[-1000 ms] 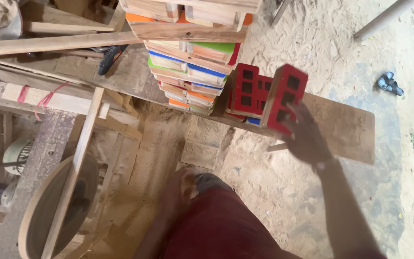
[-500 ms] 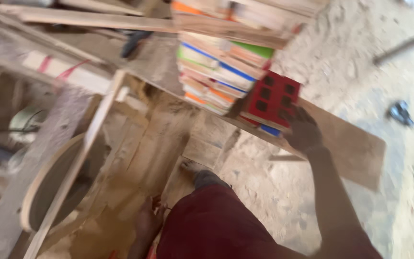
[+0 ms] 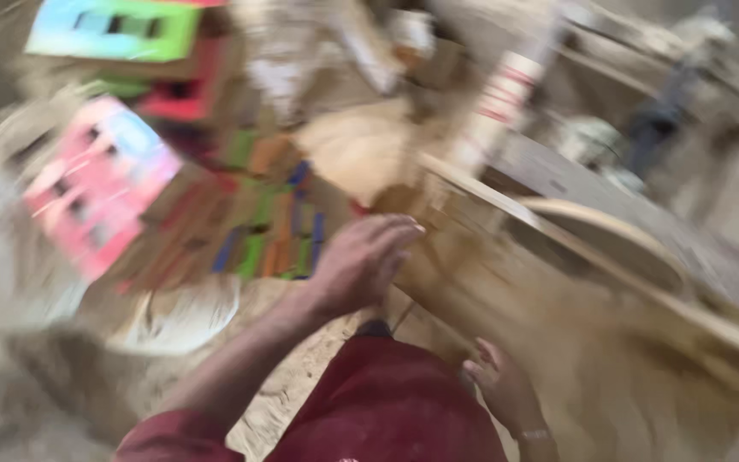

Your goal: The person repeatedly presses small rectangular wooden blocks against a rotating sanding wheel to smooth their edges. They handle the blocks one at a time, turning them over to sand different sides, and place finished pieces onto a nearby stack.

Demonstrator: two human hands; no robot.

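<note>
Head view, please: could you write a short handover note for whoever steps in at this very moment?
The picture is heavily blurred.
Left hand: open and empty, stretched forward at the edge of the wooden bench.
Right hand: open and empty, low beside the red-clothed leg.
Things: pink block with holes to the left, green and blue block top left, pile of coloured boards just beyond the left hand.
Done: no block is in hand.
Left: the blocks and boards lie loose and unheld.

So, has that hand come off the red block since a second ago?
Yes. The left hand is bare now, reaching toward the wooden bench edge, well apart from the painted blocks.
</note>
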